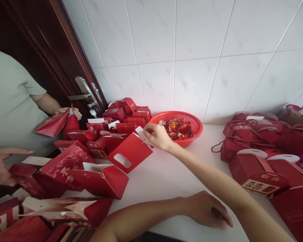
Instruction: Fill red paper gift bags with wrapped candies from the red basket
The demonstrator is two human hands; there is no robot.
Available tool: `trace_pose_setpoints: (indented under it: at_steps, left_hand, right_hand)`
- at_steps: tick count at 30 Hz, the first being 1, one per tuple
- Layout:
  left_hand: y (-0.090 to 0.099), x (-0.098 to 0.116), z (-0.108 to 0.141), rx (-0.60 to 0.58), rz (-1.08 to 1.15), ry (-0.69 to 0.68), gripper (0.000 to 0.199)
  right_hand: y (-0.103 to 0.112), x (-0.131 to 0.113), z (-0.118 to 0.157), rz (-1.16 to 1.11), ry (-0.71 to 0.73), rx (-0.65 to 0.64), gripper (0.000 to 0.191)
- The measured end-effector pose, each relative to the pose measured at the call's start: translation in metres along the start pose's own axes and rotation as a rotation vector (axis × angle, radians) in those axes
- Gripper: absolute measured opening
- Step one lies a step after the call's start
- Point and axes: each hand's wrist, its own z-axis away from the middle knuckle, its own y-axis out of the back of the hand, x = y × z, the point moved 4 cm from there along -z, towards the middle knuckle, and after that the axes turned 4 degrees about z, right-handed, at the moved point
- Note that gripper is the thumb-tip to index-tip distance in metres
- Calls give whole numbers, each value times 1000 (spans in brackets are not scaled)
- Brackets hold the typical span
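My right hand [158,136] reaches across to the left, its fingers closed at the white inner flap of a tilted red gift box [132,153] with an oval cut-out. I cannot tell if the fingers pinch the flap or something small. Crossing below it, my left hand [208,210] hangs over the white tabletop [164,181] with curled fingers, and anything inside them is hidden. Another open red gift box [101,178] sits left of the tilted one. Just beyond my right hand stands a red plastic basket [197,132] holding wrapped sweets [180,127].
Many red gift boxes [73,164] crowd the left side, several with open tops. Closed red boxes [252,169] are packed at the right. A tiled wall [192,84] bounds the back. At left, a co-worker [12,94] holds a red box [53,124] beside a dark door [42,37].
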Motion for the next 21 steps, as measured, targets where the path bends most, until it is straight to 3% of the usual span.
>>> trace_pose_setpoints:
  at_steps: [5,9,16,21]
  left_hand:
    - [17,11,15,-26,24,-14,26]
    - [34,24,33,-53,-88,-4,28]
    - [55,34,53,-141,-153,76,30]
    - [52,28,51,-196,-129,30,33]
  right_hand:
    - [63,6,14,41,77,66,16]
    - [91,15,30,252,44,-8,20]
    - [89,38,51,492,-79,-178,18]
    - [80,21,55,518,75,-110,16]
